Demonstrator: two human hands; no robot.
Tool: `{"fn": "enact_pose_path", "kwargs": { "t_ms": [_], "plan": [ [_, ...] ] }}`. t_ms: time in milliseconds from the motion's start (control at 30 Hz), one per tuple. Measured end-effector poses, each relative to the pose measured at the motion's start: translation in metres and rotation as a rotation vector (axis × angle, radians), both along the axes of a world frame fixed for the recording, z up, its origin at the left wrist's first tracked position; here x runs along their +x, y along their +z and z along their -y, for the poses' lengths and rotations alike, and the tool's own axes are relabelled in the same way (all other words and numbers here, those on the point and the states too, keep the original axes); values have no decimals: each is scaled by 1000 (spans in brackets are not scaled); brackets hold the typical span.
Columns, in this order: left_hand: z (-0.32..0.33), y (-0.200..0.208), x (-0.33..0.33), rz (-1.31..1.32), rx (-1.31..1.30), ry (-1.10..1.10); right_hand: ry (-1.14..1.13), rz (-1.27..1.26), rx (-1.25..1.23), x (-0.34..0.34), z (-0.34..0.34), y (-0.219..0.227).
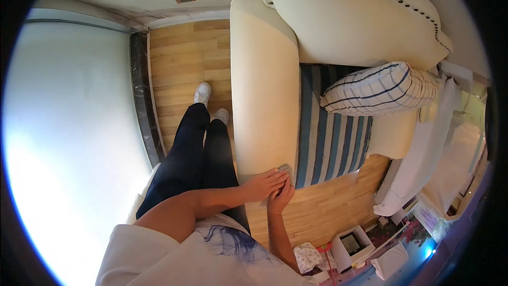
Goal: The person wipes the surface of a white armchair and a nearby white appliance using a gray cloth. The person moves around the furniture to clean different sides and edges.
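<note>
My left hand (264,184) and my right hand (281,197) meet at the near end of the cream sofa arm (264,90). Between their fingers is a small, greyish folded piece (284,168), perhaps cloth; the fingers cover most of it, so its kind is unclear. The left hand reaches across from the left, its fingers closed over the piece. The right comes up from below, with bent fingers against the left fingertips. Right beside the hands, a blue, grey and white striped seat cover (330,143) lies on the sofa seat.
A checked cushion (375,90) leans by the studded cream sofa part (360,18). On my left are a bright frosted panel (74,111) and a dark stone edge (142,85). Wood floor (180,63) lies under my shoes. A white box (353,246) stands at the lower right.
</note>
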State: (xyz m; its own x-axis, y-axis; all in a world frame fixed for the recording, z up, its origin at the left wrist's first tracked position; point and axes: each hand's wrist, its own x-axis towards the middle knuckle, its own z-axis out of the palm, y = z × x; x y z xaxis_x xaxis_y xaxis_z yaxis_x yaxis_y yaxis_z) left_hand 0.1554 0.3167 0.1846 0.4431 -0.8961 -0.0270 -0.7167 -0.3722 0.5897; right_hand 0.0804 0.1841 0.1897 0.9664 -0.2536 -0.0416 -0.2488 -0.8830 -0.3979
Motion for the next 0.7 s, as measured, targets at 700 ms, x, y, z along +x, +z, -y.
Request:
{"fn": "enact_pose_path", "kwargs": {
  "t_ms": [700],
  "plan": [
    [-113,-51,209,1,-198,845,654,410,-336,324,-118,-22]
  ]
}}
